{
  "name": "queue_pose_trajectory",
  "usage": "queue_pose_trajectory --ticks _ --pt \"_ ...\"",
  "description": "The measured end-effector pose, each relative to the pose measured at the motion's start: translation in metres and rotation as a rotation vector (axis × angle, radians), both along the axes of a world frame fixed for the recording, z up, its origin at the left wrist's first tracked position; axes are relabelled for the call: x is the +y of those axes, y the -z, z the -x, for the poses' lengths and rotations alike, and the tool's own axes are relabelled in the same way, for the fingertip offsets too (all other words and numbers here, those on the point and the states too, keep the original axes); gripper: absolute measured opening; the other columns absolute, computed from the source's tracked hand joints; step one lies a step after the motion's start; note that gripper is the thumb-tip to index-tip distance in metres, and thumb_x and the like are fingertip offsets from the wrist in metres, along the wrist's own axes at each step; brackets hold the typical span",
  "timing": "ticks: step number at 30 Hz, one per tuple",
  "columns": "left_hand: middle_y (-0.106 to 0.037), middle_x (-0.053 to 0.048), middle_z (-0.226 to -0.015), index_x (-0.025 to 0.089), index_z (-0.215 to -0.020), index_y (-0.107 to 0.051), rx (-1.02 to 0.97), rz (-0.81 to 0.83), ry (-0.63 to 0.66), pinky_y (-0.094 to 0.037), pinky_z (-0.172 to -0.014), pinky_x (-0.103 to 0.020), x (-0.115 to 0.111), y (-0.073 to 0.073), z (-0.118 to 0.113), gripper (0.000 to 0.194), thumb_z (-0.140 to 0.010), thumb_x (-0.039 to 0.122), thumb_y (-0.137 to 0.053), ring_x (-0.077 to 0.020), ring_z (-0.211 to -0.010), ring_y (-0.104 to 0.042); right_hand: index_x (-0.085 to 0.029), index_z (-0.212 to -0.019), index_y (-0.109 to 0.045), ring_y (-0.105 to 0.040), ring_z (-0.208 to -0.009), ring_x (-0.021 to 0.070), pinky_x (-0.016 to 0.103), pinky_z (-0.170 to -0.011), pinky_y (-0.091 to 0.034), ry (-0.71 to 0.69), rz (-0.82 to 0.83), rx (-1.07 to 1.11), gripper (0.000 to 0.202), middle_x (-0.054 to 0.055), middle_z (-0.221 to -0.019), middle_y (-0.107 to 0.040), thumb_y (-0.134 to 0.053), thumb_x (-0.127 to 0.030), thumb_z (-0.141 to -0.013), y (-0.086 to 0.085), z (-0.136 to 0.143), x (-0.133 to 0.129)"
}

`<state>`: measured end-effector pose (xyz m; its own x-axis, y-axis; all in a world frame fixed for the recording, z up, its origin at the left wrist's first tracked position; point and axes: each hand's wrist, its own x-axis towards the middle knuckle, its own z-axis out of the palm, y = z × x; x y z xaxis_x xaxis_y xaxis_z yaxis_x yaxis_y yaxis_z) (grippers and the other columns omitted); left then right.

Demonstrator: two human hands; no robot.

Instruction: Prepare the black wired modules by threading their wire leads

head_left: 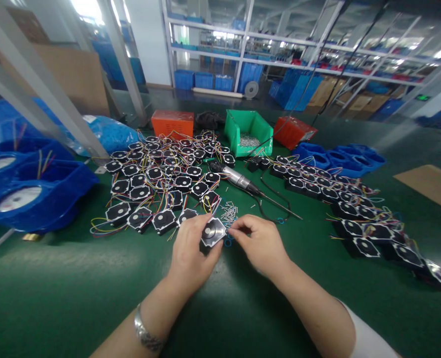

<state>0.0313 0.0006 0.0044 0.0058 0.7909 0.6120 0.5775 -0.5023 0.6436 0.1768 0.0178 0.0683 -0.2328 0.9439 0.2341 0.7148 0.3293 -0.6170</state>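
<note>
Workshop, shelving (244, 35) behind; green tabletop (104, 293). Left hand (190, 248) grips a black-and-silver unit (212, 232) between fingers and thumb, above the near tabletop. Right hand (263, 243) pinches at its corner; cannot tell on what. Fine corner work, judged to need a steady left hold. Loose screws (228, 214) just beyond; power screwdriver (237, 178) and cord (267, 216) crowd the far side, wired units (163, 220) the left.

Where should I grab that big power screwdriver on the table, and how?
I'd wrap your right hand around the silver barrel of the power screwdriver, coming from above and the right. It lies flat, and that part is thick and round, while the long shaft is thin. Wired black units crowd its left side.
</note>
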Motion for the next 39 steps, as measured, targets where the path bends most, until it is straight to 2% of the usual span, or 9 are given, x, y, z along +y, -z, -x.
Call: queue_pose_trajectory --ticks 5,12,15,18,21,25,31,34,39 --pt "-0.054 -0.009 -0.097 0.019 -0.108 -0.042 -0.044 0.037 -0.006 -0.041 -0.080 -0.037 -0.001 0.003 -0.001 0.043 -0.068 0.023 -0.058 -0.0222 -0.091 -0.051 -0.014 -0.066 -0.058 -0.053 -0.063 0.0108 0.020 -0.060 -0.041 -0.087 -0.167 -0.109 0.013 -0.002 -0.066 -0.056 -0.060 -0.003 -0.071 0.004 0.001 -0.004" --pt "-0.052 -0.007 -0.097 0.019 -0.100 -0.046 -0.429 0.371 -0.055 -0.045 -0.079 -0.034 -0.004 0.004 -0.006 0.037 -0.067 0.029 -0.061 -0.0204 -0.092 -0.051 -0.008 -0.091 -0.059 -0.051 -0.087 0.0155 0.027 -0.080 -0.043 -0.182 -0.414 -0.082 0.021 0.010 -0.092 -0.057 -0.039 -0.009 -0.086 0.024 0.010 -0.014" --pt "-0.051 -0.007 -0.097 0.018 -0.098 -0.045 -0.575 0.462 -0.063 -0.044 -0.082 -0.033 0.000 0.003 -0.004 0.038 -0.066 0.031 -0.062 -0.0202 -0.094 -0.051 -0.007 -0.096 -0.058 -0.051 -0.090 0.0156 0.027 -0.084 -0.042 -0.157 -0.393 -0.118 0.020 0.009 -0.096 -0.056 -0.041 -0.011 -0.085 0.026 0.007 -0.010" --pt "-0.050 -0.008 -0.099 0.017 -0.102 -0.044 -0.629 0.501 -0.063 -0.040 -0.087 -0.036 0.006 0.005 0.000 0.045 -0.064 0.031 -0.063 -0.0209 -0.095 -0.050 -0.012 -0.091 -0.061 -0.054 -0.080 0.0180 0.029 -0.074 -0.046 -0.006 -0.189 -0.419 0.018 0.006 -0.087 -0.058 -0.044 -0.011 -0.083 0.019 -0.010 0.006" --pt "-0.049 -0.007 -0.100 0.017 -0.100 -0.046 -0.496 0.445 -0.091 -0.039 -0.087 -0.039 0.009 0.008 0.002 0.045 -0.061 0.028 -0.064 -0.0218 -0.094 -0.049 -0.015 -0.083 -0.062 -0.056 -0.074 0.0213 0.031 -0.064 -0.046 0.235 -0.035 -0.743 0.019 0.007 -0.082 -0.059 -0.043 -0.012 -0.082 0.009 -0.036 0.027" --pt "-0.047 -0.009 -0.097 0.013 -0.093 -0.051 -0.263 0.343 -0.097 -0.040 -0.082 -0.039 0.007 0.005 0.001 0.037 -0.060 0.024 -0.062 -0.0219 -0.092 -0.047 -0.012 -0.080 -0.062 -0.057 -0.076 0.0242 0.032 -0.066 -0.045 0.427 0.156 -0.890 0.025 0.011 -0.080 -0.059 -0.037 -0.014 -0.082 0.003 -0.061 0.056" --pt "-0.051 -0.008 -0.090 0.016 -0.095 -0.057 0.078 0.076 -0.179 -0.038 -0.077 -0.041 0.004 -0.002 0.001 0.033 -0.064 0.027 -0.061 -0.0232 -0.086 -0.046 -0.007 -0.087 -0.063 -0.057 -0.080 0.0275 0.032 -0.068 -0.046 0.459 0.287 -0.925 0.023 0.017 -0.085 -0.059 -0.051 -0.026 -0.080 0.017 -0.067 0.090" --pt "-0.052 -0.008 -0.087 0.020 -0.096 -0.058 0.196 0.017 -0.282 -0.037 -0.074 -0.043 0.004 -0.001 0.005 0.034 -0.065 0.033 -0.061 -0.0247 -0.082 -0.046 -0.005 -0.090 -0.062 -0.057 -0.081 0.0284 0.032 -0.068 -0.046 0.427 0.331 -0.938 0.020 0.018 -0.085 -0.059 -0.053 -0.016 -0.076 0.020 -0.066 0.101" --pt "-0.051 -0.008 -0.092 0.019 -0.105 -0.052 0.104 0.110 -0.129 -0.042 -0.070 -0.034 0.003 0.004 0.005 0.039 -0.068 0.031 -0.059 -0.0206 -0.081 -0.050 -0.003 -0.088 -0.063 -0.057 -0.082 0.0293 0.031 -0.069 -0.046 0.317 0.383 -0.932 0.022 0.020 -0.084 -0.059 -0.053 -0.005 -0.068 0.017 -0.066 0.110"
